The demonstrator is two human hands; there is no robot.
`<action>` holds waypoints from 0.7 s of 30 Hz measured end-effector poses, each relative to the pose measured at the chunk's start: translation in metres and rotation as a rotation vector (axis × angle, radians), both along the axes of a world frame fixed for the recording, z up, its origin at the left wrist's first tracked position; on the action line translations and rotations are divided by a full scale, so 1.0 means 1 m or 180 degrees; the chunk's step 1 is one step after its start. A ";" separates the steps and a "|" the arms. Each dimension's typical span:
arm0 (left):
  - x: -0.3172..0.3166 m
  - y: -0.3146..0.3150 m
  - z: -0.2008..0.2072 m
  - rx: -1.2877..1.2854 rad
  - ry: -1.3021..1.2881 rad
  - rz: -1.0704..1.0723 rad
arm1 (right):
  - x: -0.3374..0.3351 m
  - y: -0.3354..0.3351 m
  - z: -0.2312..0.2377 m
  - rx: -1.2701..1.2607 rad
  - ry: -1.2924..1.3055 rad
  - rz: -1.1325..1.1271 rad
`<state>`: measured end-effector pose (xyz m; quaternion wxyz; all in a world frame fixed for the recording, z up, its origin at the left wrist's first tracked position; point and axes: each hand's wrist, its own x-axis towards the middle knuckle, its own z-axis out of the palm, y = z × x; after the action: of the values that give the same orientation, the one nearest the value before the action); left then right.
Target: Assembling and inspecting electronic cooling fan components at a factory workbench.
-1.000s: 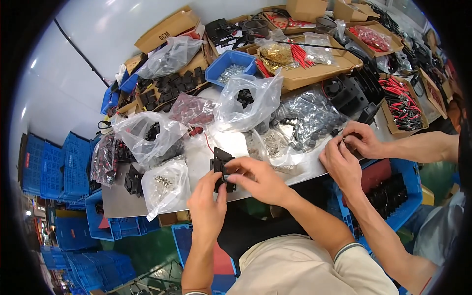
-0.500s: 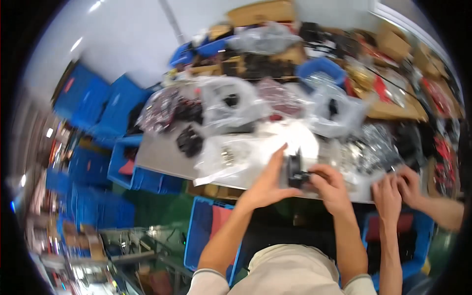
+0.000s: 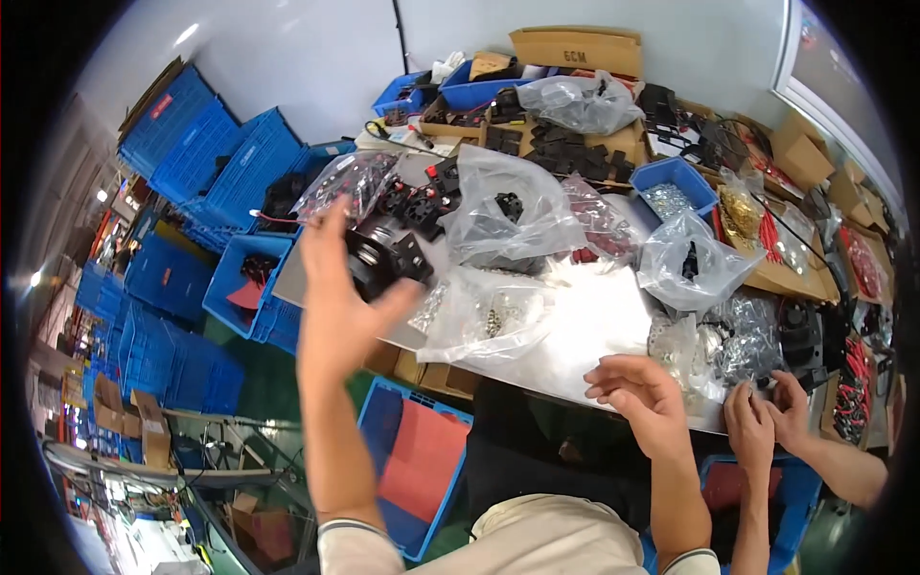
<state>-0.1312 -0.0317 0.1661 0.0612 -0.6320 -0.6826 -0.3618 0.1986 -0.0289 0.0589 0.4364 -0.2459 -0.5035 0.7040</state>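
Observation:
My left hand (image 3: 340, 311) is stretched over the left end of the metal table, its fingers and thumb spread. Right beside it lies a black round part (image 3: 372, 261) with shiny rings, partly hidden behind the hand; whether they touch I cannot tell. Close by is a black piece with holes (image 3: 412, 255). Over the table's front edge, my right hand (image 3: 647, 398) has loosely bent fingers, thumb apart, and nothing shows in it. An open clear bag of small metal parts (image 3: 489, 321) lies between my hands.
Bags of black parts (image 3: 508, 206) and red parts (image 3: 599, 225) lie farther back, with a blue bin of small hardware (image 3: 671, 196). At right, another person's hands (image 3: 762, 417) work at the table edge. Blue crates (image 3: 244, 287) stand left; a blue crate with red sheet (image 3: 417, 460) is below.
My left hand has moved left from the table's middle, and the black part is no longer between my hands. My right hand has let go of it. The view has shifted.

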 end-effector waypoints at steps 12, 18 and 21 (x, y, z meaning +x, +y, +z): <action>-0.207 0.077 -0.126 -0.0859 0.0379 0.0008 | 0.024 -0.031 -0.078 -0.0594 -0.0369 -0.0137; -0.103 0.106 -0.108 -0.1896 0.0345 -0.1120 | 0.019 -0.032 -0.069 -0.0450 -0.0446 -0.0183; -0.151 0.080 -0.109 -0.1627 0.0514 -0.0757 | 0.006 -0.032 -0.057 -0.0320 -0.0618 -0.0072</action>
<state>-0.2818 0.0482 0.0566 -0.0887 -0.7293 -0.6656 -0.1312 0.2049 -0.0607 0.0019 0.3806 -0.3402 -0.5046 0.6963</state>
